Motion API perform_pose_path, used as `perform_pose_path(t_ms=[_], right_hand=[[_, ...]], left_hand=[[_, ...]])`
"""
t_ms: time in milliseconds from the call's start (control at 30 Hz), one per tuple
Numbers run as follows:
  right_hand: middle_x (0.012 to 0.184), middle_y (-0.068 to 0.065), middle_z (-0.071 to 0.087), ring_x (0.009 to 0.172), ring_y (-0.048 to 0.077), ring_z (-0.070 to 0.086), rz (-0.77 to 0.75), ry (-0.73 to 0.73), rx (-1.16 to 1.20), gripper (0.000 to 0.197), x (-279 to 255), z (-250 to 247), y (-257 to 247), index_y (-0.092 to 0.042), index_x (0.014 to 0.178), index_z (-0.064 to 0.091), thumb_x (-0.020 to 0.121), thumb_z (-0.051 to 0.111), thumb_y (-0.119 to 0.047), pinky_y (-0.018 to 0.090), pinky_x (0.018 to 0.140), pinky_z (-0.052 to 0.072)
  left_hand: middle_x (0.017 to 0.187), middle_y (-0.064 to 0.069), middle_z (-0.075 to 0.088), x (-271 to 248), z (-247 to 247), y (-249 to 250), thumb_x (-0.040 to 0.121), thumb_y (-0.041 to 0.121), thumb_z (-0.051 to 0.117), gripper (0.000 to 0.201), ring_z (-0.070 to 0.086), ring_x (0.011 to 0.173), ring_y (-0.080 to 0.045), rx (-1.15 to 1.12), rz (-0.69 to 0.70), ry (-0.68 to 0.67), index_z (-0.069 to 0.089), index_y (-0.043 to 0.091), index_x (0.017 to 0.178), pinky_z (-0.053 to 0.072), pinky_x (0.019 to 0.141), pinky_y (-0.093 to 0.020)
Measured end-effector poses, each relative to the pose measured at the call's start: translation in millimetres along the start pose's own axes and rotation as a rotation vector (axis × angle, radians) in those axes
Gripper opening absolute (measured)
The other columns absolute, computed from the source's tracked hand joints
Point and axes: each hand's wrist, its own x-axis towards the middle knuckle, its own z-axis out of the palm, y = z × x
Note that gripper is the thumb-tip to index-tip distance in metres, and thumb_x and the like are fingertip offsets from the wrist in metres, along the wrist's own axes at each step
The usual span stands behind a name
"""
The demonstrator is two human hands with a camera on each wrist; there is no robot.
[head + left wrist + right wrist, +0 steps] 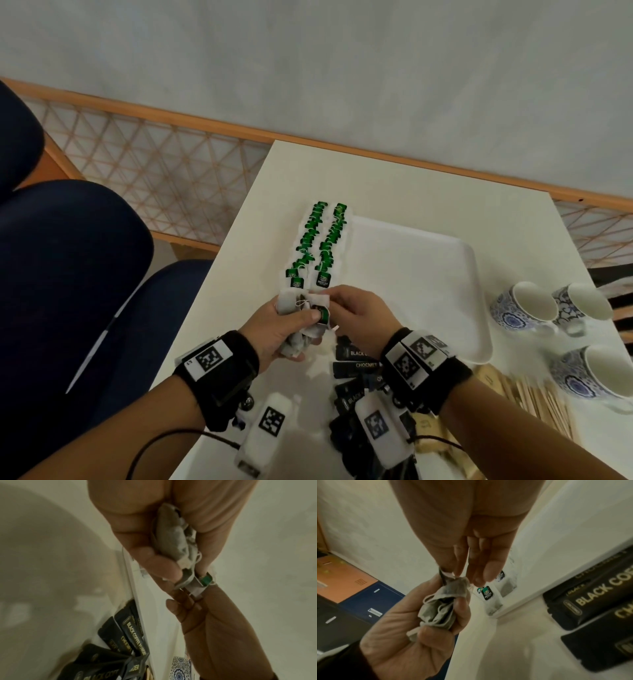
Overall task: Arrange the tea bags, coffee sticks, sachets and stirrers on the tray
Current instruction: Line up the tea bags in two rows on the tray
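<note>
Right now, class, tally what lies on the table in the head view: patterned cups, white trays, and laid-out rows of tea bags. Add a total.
Patterned cups: 3
White tray: 1
Rows of tea bags: 2
Total: 6

Table fills frame centre. Tray centre-right on table. Two rows of tea bags along tray's left edge, partly on it. Coffee sticks lower centre, below tray. Stirrers lower right. Three cups right of tray. Chairs left of table.
</note>
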Motion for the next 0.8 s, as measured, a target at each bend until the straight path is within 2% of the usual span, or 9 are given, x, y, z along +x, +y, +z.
perform_pose_path(t_ms=[67,133,200,300,433,533,633,700,800], right_hand=[[0.079,-0.003,0.068,0.068,0.007,0.062,0.03,-0.031,0.136,0.021,0,0,-1,-0.027,0.096,0.068,0.096,0.048,-0.034,0.031,0.068,0.055],[0.085,-0.006,0.072,0.076,0.01,0.065,0.018,-0.043,0.145,0.015,2,-1,1,-0.031,0.094,0.069,0.093,0.055,-0.037,0.031,0.074,0.055],[0.092,-0.011,0.073,0.081,0.009,0.066,-0.008,-0.071,0.131,0.008,5,-3,3,-0.033,0.089,0.07,0.089,0.064,-0.028,0.028,0.078,0.054],[0.082,0.0,0.073,0.072,0.012,0.062,0.04,-0.041,0.12,0.014,11,-8,4,-0.029,0.081,0.07,0.09,0.062,-0.022,0.034,0.071,0.054],[0.079,-0.001,0.07,0.066,0.016,0.067,0.087,0.057,0.227,0.015,21,-20,3,-0.021,0.086,0.067,0.093,0.057,-0.013,0.03,0.057,0.054],[0.076,-0.007,0.068,0.066,0.011,0.064,0.057,0.09,0.075,0.019,29,-32,5,-0.024,0.093,0.068,0.089,0.059,-0.009,0.022,0.06,0.054],[0.089,-0.013,0.066,0.08,0.007,0.058,-0.004,0.006,-0.266,0.023,36,-40,5,-0.028,0.105,0.069,0.089,0.059,-0.013,0.014,0.071,0.044],[0.099,-0.012,0.066,0.088,0.005,0.055,-0.034,-0.086,-0.424,0.026,41,-40,4,-0.03,0.11,0.069,0.092,0.056,-0.016,0.014,0.077,0.039],[0.107,-0.006,0.069,0.093,0.009,0.059,-0.032,-0.187,-0.461,0.024,48,-36,2,-0.029,0.111,0.069,0.092,0.057,-0.019,0.018,0.083,0.044]], left_hand=[[0.064,-0.009,0.06,4,-1,2,0.091,0.014,0.06,0.014,0.052,0.047,-0.013,-0.009,-0.012,0.005,0.059,0.006,0.103,0.039,0.043,-0.02],[0.064,-0.009,0.054,7,-1,3,0.09,0.016,0.062,0.014,0.047,0.049,-0.012,-0.015,-0.011,-0.021,0.06,0.008,0.101,0.037,0.043,-0.019],[0.063,-0.009,0.047,9,-3,5,0.09,0.012,0.061,0.011,0.042,0.047,-0.011,-0.03,-0.006,-0.057,0.061,0.008,0.101,0.034,0.042,-0.018],[0.065,-0.011,0.045,12,-5,3,0.09,0.004,0.058,0.015,0.04,0.046,-0.012,-0.028,0.007,-0.058,0.068,0.014,0.095,0.033,0.043,-0.017],[0.059,-0.013,0.049,20,-13,-5,0.085,0.001,0.065,0.018,0.042,0.044,-0.018,-0.019,-0.034,0.151,0.064,0.009,0.102,0.041,0.044,-0.021],[0.053,-0.012,0.049,24,-20,-7,0.085,-0.001,0.063,0.011,0.041,0.04,-0.018,-0.018,-0.049,0.201,0.059,0.008,0.091,0.042,0.042,-0.021],[0.059,-0.013,0.045,27,-27,-6,0.086,-0.001,0.062,0.013,0.037,0.042,-0.018,-0.03,-0.042,0.225,0.059,0.007,0.096,0.041,0.041,-0.022],[0.064,-0.014,0.045,28,-31,-4,0.086,-0.001,0.062,0.016,0.037,0.044,-0.018,-0.039,-0.028,0.241,0.06,0.009,0.097,0.042,0.041,-0.023],[0.063,-0.014,0.044,29,-36,-1,0.085,-0.001,0.063,0.015,0.037,0.046,-0.019,-0.035,-0.012,0.26,0.061,0.011,0.093,0.044,0.044,-0.025]])
